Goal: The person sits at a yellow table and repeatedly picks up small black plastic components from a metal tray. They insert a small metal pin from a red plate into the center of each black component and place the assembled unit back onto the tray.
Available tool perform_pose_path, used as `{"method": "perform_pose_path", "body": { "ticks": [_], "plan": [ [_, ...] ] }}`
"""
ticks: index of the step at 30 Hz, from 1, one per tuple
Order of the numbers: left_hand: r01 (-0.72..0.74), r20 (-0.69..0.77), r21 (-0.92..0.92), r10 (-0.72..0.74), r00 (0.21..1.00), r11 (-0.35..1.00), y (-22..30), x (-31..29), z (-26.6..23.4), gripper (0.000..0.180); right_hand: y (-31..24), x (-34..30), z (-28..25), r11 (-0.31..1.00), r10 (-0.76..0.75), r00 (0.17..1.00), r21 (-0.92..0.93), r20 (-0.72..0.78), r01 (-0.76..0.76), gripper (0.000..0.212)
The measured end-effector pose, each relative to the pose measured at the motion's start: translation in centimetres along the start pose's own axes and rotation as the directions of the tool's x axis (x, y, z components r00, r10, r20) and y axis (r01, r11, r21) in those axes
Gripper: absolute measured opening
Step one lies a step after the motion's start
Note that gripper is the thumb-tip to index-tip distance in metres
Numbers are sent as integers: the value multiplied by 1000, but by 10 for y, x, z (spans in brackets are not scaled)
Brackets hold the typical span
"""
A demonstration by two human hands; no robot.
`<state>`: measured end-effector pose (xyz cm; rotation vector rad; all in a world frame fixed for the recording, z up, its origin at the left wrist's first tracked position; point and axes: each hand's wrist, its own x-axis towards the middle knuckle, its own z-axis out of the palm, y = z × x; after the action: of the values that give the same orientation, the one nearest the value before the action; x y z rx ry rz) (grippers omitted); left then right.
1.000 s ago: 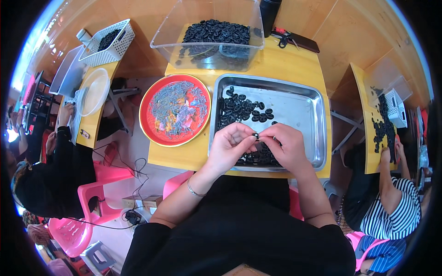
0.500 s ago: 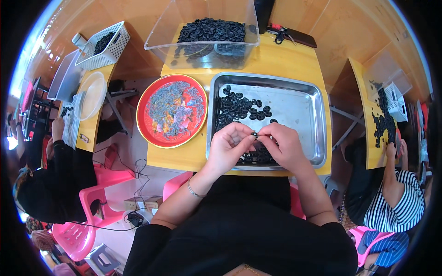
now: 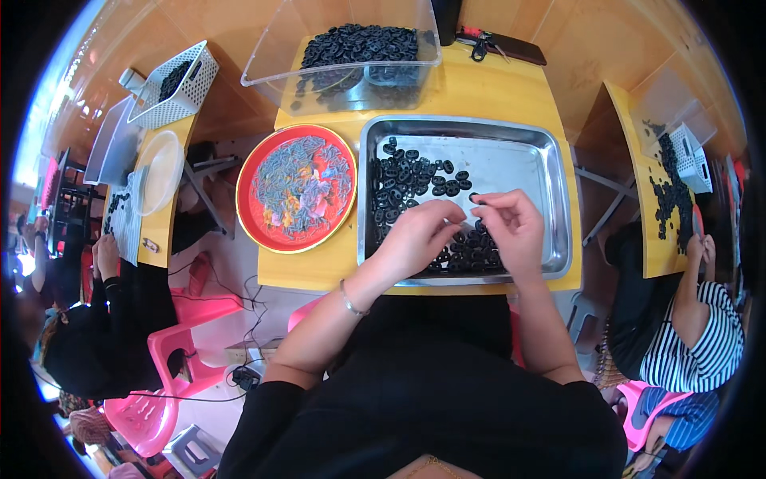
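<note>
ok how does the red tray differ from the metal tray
The red tray is round; the metal tray is rectangular with rounded corners.
The red tray has a floral pattern; the metal tray is plain silver.
The red tray holds thin grey pieces, the metal tray black oval pieces.
Both rest on the yellow table.

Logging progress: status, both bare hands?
Right hand: pinching small rounded black piece. Left hand: loosely open, nothing visible held. Silver rectangular metal tray beneath; no obstruction seen.
</note>
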<state>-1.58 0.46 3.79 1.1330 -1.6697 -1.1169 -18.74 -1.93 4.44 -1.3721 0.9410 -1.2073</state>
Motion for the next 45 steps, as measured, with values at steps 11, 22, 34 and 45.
{"method": "perform_pose_path", "body": {
  "ticks": [11,22,34,45],
  "plan": [
    [-173,282,650,-24,959,740,-20,14,18,16,6,-4,-11,986,124,986,98,111,-135,12],
    [-37,191,328,-28,981,944,-11,-2,-5,19,24,-3,-5,949,276,938,95,212,-301,14],
    [177,-77,-744,-346,935,644,-31,-17,-17,16,28,2,22,919,320,933,186,167,-349,12],
    [140,-75,-811,-337,938,568,-38,-18,-16,18,28,2,24,925,318,937,168,144,-340,11]
  ]
}}
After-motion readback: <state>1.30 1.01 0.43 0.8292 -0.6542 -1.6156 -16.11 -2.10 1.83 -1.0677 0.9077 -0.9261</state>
